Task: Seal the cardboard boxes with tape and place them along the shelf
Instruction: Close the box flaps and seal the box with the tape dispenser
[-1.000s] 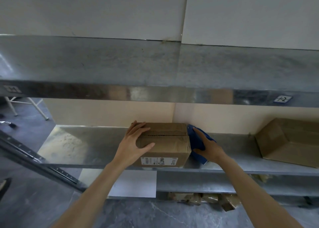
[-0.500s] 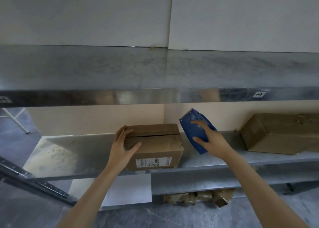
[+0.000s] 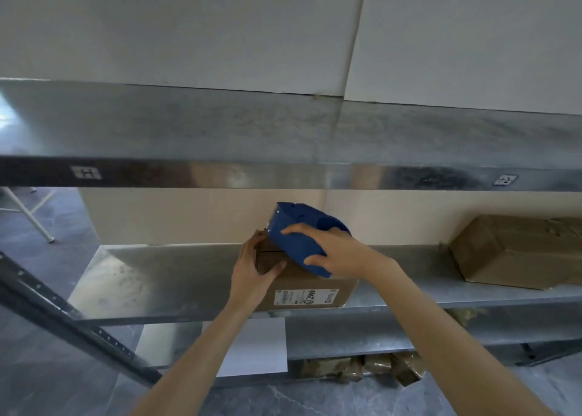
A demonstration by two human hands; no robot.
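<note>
On the shelf, the box lies long axis left-right, its left end gripped by the left hand, while the right hand clasps the dispenser atop that end, so taping likely runs rightward.

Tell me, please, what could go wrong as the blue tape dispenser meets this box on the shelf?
The box sits at the front edge of the shelf, steadied only by the left hand; a hard tape pull might slide it off. The left fingertips lie right beside the tape dispenser in the right hand, so its cutter could nick them.
</note>
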